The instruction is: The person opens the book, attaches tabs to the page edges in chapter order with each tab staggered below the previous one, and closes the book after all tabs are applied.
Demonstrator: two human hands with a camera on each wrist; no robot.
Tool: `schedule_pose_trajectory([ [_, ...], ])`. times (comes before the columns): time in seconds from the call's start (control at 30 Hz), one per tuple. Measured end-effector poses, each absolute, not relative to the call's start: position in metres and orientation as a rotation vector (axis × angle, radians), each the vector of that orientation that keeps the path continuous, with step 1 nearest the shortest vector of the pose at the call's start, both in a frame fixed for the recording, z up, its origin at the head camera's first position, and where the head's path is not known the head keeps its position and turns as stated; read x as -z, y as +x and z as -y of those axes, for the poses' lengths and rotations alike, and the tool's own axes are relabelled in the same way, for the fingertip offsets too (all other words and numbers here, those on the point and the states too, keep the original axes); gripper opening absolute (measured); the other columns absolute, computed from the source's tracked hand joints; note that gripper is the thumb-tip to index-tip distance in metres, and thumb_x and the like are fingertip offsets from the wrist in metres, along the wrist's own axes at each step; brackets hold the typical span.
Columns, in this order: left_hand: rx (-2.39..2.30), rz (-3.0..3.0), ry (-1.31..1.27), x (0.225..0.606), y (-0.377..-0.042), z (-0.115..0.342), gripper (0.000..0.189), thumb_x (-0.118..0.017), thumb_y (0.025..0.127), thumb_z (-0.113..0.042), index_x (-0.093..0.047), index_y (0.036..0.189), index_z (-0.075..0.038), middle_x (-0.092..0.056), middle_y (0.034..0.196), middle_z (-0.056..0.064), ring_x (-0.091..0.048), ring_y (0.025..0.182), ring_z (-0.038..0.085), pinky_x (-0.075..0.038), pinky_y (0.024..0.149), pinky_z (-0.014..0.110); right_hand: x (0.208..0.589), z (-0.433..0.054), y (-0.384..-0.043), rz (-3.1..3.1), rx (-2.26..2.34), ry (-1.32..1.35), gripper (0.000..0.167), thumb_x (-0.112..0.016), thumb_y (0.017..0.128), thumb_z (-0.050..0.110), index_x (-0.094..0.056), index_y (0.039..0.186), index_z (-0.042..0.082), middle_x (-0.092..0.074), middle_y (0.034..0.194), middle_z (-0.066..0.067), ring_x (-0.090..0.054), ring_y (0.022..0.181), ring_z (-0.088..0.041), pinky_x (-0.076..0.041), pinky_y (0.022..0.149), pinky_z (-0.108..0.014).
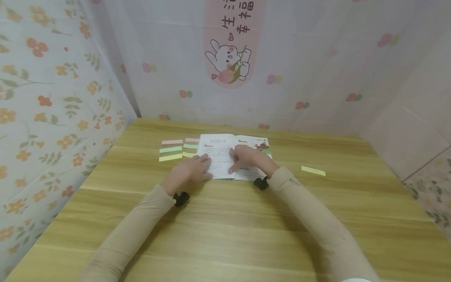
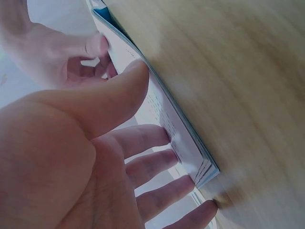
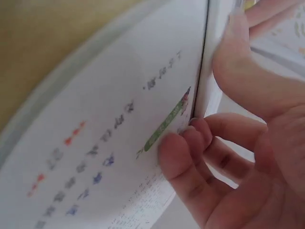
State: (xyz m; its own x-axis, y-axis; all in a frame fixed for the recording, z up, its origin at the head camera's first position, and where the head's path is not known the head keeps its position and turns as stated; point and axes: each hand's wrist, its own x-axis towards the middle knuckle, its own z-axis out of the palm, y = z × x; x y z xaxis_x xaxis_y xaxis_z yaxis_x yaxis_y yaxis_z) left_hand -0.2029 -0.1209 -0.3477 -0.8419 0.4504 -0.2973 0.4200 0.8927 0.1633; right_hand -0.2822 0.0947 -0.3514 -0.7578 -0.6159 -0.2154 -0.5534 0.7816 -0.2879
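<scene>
An open book (image 1: 220, 160) lies on the table, with printed text on its left page and coloured pictures on its right. My left hand (image 1: 195, 169) rests at the left page's outer edge. In the left wrist view, that hand's fingers (image 2: 157, 162) are spread and nearly straight along the page. My right hand (image 1: 246, 156) is over the middle fold. Close up, the right thumb (image 3: 236, 52) extends by the fold, while the other fingers (image 3: 174, 155) bend loosely against the right page (image 3: 90, 124). Nothing shows between thumb and fingers.
Left of the book lie pink (image 1: 172, 142), green (image 1: 170, 149) and yellow (image 1: 170, 157) paper strips, with a second column partly beside the book. A single yellow strip (image 1: 313, 170) lies to the right. Patterned curtains (image 1: 282, 58) stand behind the wooden table (image 1: 225, 235).
</scene>
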Motion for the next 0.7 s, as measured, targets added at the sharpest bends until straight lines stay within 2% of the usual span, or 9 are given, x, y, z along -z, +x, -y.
schedule_pose_trajectory([
  [0.1,-0.130,-2.727,0.644,0.348,-0.202,0.121,0.062,-0.048,0.107,-0.037,-0.033,0.154,0.001,-0.026,0.162,0.018,-0.033,0.144,0.038,-0.031,0.116,0.051,0.350,-0.095,-0.276,-2.664,0.275,-0.936,0.045,-0.084,0.082,0.035,-0.047,0.070,0.012,-0.036,0.069,0.001,-0.033,0.064,-0.013,-0.031,0.062,-0.026],
  [0.23,-0.117,-2.733,0.649,0.348,-0.201,0.120,0.062,-0.048,0.107,-0.036,-0.033,0.154,0.002,-0.027,0.162,0.018,-0.034,0.143,0.038,-0.033,0.115,0.051,0.348,-0.095,-0.267,-2.669,0.270,-1.002,0.042,-0.082,0.084,0.032,-0.050,0.065,0.012,-0.040,0.063,0.003,-0.036,0.062,-0.012,-0.034,0.062,-0.025],
  [0.47,-0.110,-2.725,0.648,0.346,-0.201,0.119,0.063,-0.047,0.108,-0.036,-0.031,0.155,0.002,-0.023,0.164,0.018,-0.030,0.145,0.039,-0.030,0.117,0.052,0.351,-0.100,-0.256,-2.658,0.290,-1.016,0.043,-0.085,0.079,0.034,-0.050,0.065,0.012,-0.035,0.062,0.004,-0.034,0.061,-0.012,-0.031,0.060,-0.025],
  [0.7,-0.110,-2.721,0.632,0.346,-0.199,0.118,0.064,-0.047,0.108,-0.036,-0.030,0.156,0.001,-0.021,0.165,0.018,-0.026,0.147,0.039,-0.028,0.117,0.052,0.356,-0.104,-0.248,-2.693,0.342,-1.076,0.047,-0.083,0.081,0.033,-0.047,0.058,0.014,-0.031,0.057,0.005,-0.031,0.057,-0.011,-0.030,0.058,-0.024],
])
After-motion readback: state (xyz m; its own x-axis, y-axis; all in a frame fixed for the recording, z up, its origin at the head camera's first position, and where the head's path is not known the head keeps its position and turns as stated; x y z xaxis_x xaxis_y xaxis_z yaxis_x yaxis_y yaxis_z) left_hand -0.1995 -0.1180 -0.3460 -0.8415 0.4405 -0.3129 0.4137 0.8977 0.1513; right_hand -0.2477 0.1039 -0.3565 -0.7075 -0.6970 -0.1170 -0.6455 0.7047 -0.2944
